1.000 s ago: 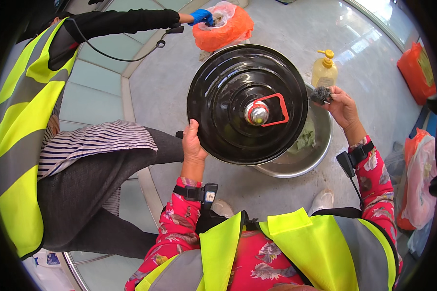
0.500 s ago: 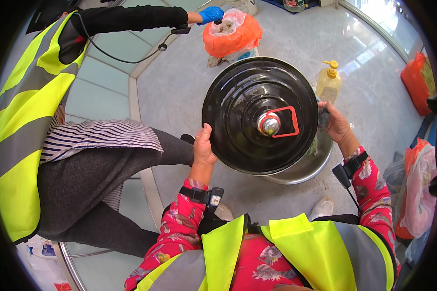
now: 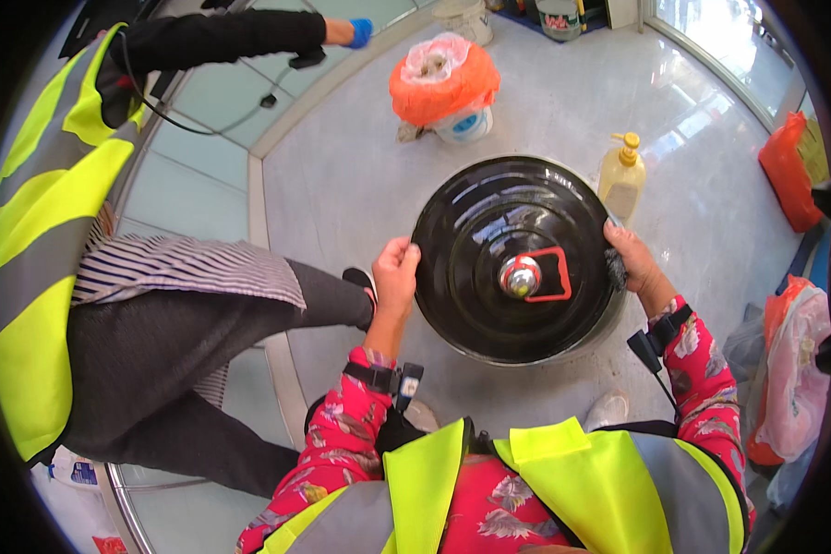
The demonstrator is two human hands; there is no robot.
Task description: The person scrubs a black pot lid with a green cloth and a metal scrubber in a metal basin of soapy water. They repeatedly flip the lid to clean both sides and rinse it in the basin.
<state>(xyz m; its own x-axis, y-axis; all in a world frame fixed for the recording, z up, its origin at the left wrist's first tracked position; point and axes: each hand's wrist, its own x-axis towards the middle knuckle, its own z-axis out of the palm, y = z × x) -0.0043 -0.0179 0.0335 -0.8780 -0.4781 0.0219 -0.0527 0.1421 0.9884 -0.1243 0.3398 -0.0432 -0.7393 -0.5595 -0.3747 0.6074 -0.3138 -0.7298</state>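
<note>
A large round black pot lid with raised rings is held in front of me by its edges. At its middle are a silver knob and a red loop handle. My left hand pinches the left rim between thumb and fingers. My right hand grips the right rim, with a dark, mesh-like scouring pad pressed under its fingers. Beneath the lid, a metal basin is almost wholly hidden.
Beyond the lid stand a yellow pump bottle and a bucket lined with an orange bag. At left is a co-worker in a yellow vest, leg close to my left arm. Plastic bags lie at right.
The lid has come nearer to me and slightly right, covering most of the basin. The co-worker's blue-gloved hand has drawn away left from the orange-lined bucket.
</note>
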